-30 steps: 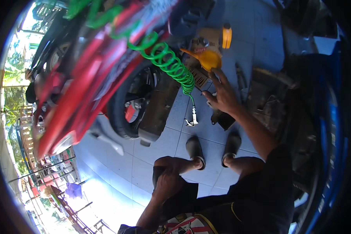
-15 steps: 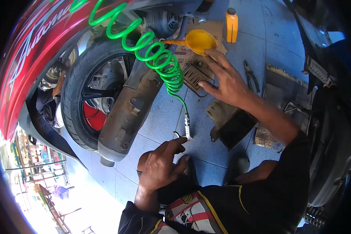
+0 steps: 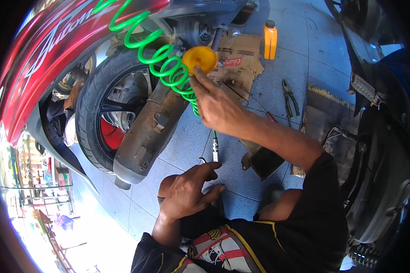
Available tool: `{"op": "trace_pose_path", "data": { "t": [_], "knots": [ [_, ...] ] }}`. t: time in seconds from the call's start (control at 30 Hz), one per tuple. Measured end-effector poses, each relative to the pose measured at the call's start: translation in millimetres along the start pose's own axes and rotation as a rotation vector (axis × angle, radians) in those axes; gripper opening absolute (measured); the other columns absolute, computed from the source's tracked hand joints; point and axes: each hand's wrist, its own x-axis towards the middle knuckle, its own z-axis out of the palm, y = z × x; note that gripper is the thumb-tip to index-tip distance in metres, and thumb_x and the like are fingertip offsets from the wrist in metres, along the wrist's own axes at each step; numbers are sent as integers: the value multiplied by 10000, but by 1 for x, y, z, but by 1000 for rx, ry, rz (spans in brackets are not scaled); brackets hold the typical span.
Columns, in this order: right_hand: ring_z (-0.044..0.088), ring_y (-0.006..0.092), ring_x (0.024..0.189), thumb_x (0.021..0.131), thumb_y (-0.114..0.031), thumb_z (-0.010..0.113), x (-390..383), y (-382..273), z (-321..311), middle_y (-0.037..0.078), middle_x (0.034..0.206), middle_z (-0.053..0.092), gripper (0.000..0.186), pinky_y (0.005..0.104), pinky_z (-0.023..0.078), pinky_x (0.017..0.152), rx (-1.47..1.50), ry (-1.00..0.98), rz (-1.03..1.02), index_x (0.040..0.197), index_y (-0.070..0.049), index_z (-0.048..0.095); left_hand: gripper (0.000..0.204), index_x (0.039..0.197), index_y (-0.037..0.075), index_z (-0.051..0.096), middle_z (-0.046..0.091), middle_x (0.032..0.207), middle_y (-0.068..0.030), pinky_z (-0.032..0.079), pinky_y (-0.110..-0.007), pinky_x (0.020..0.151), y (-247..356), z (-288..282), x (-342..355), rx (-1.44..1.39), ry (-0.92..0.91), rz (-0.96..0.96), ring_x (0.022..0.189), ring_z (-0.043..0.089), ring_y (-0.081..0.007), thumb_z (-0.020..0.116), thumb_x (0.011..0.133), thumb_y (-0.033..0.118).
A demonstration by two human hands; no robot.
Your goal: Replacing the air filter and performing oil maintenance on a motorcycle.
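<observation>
My right hand (image 3: 214, 102) is at the yellow funnel (image 3: 202, 56), fingers gripping the near side of its bowl, beside the coiled green hose (image 3: 156, 56). My left hand (image 3: 187, 191) hangs near my knee, fingers loosely spread, just in front of the air blow gun (image 3: 215, 151) standing at the hose's end. The scooter's muffler (image 3: 139, 143) and rear wheel (image 3: 84, 123) lie to the left, under red bodywork (image 3: 20, 91). A dark housing (image 3: 265, 161) sits on the tiles below my right forearm.
An orange bottle (image 3: 269, 43) stands behind cardboard (image 3: 246, 68). Pliers (image 3: 290, 102), a screwdriver (image 3: 269, 114) and a worn flat sheet (image 3: 323, 109) lie at the right, beside another dark motorbike (image 3: 373, 177). Part of another person (image 3: 72, 93) shows beyond the wheel.
My right hand has moved left, and the funnel has shifted left with it, up against the hose. My left hand came up from my leg earlier and has stayed near the blow gun.
</observation>
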Motion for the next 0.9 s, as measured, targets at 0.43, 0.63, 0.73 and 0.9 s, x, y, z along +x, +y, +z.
{"op": "trace_pose_path", "data": {
  "t": [0.43,0.63,0.73,0.9],
  "knots": [
    [622,332,1033,695,55,649,-17,21,22,223,1268,551,439,393,536,856,118,188,36,1133,54,622,519,1229,77,574,707,918,-99,557,-319,718,3,-4,-8,27,60,-73,846,714,-226,781,792,265],
    [624,291,935,697,27,647,-18,45,8,128,1093,616,402,377,536,798,-122,362,-27,1096,-8,664,518,1222,46,567,701,923,-124,565,-323,727,-9,2,-5,-16,75,-25,850,710,-237,789,788,224],
    [620,261,878,674,3,665,7,39,-1,112,1029,635,366,351,537,756,-194,357,-97,1039,-10,681,524,1221,35,563,698,924,-130,567,-325,737,-6,0,-4,-33,58,-24,856,707,-240,794,784,209],
    [577,241,885,722,-84,606,36,21,19,92,899,601,161,324,511,760,-227,192,-180,857,-23,668,506,1209,26,561,683,920,-150,554,-348,736,-3,5,3,-25,19,-14,856,696,-266,774,795,223]
  ]
}}
